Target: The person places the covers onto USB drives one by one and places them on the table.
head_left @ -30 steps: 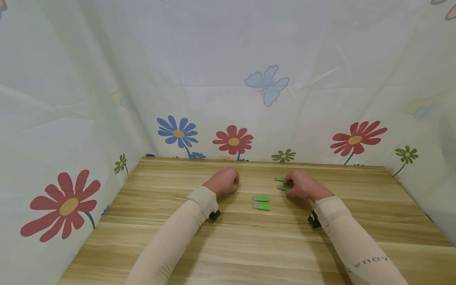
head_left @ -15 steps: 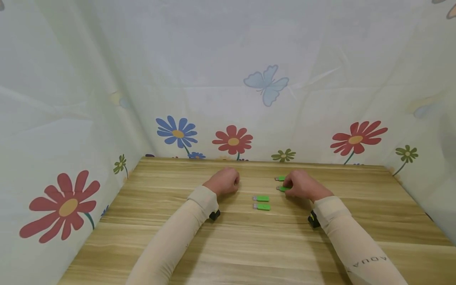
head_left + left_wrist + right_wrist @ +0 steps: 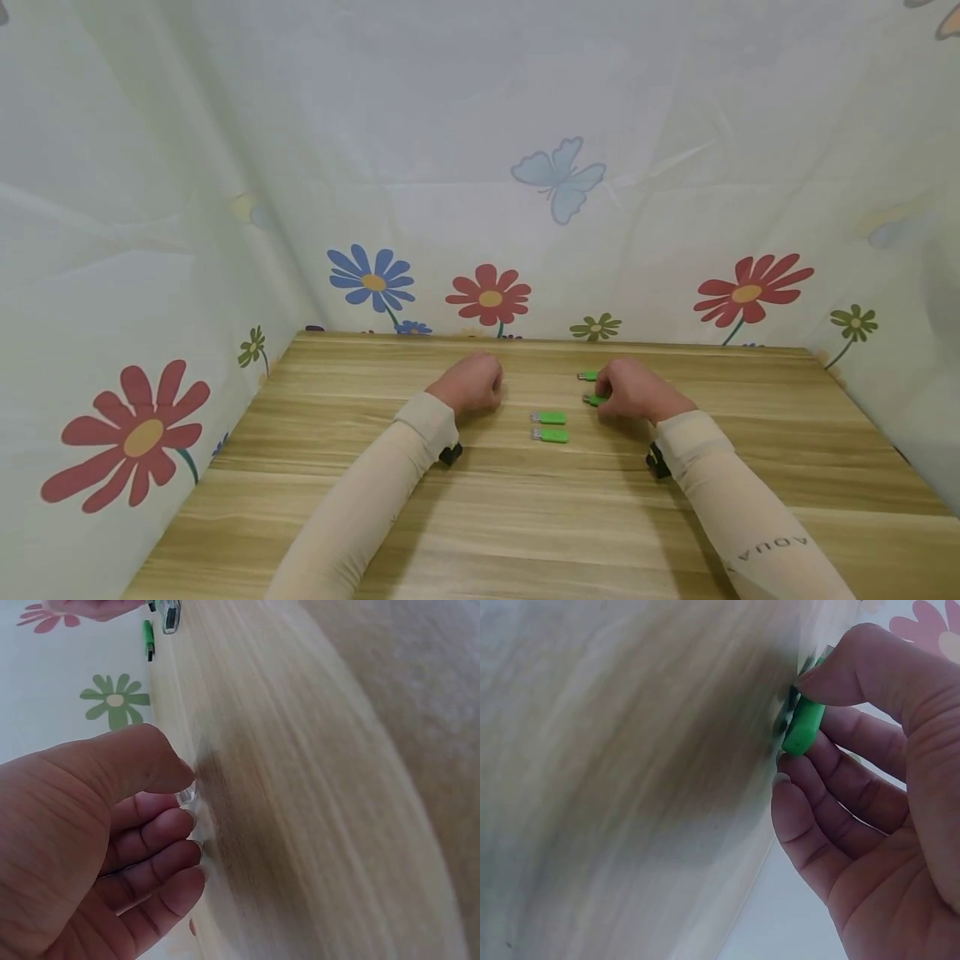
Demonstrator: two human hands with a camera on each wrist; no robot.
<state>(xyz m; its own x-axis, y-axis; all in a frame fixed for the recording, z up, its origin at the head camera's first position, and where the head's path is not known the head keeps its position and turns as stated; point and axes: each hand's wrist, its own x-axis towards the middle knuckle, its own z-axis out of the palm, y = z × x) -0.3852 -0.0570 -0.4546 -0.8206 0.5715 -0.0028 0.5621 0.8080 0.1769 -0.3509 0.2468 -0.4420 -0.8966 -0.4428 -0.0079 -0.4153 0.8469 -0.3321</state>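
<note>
My right hand [image 3: 636, 390] pinches a green USB stick [image 3: 805, 729] between thumb and fingers, low at the tabletop. The stick's metal plug points left in the head view. Just behind it lies another green USB stick [image 3: 588, 377], partly covered by the hand. My left hand [image 3: 471, 383] rests low over the table, fingers curled. Between its thumb and index finger it holds a small clear plastic piece, like a cap [image 3: 187, 794], mostly hidden. Two more green USB sticks, a farther one [image 3: 550, 418] and a nearer one [image 3: 551, 436], lie parallel between the hands.
The wooden table [image 3: 525, 517] reaches back to a white curtain [image 3: 420, 125] printed with flowers and a butterfly. The curtain also closes off both sides. A small black wrist camera [image 3: 450, 454] sits under the left cuff.
My right hand has drawn the pinched USB stick slightly toward me, widening its gap from the one behind. The left hand stays in place.
</note>
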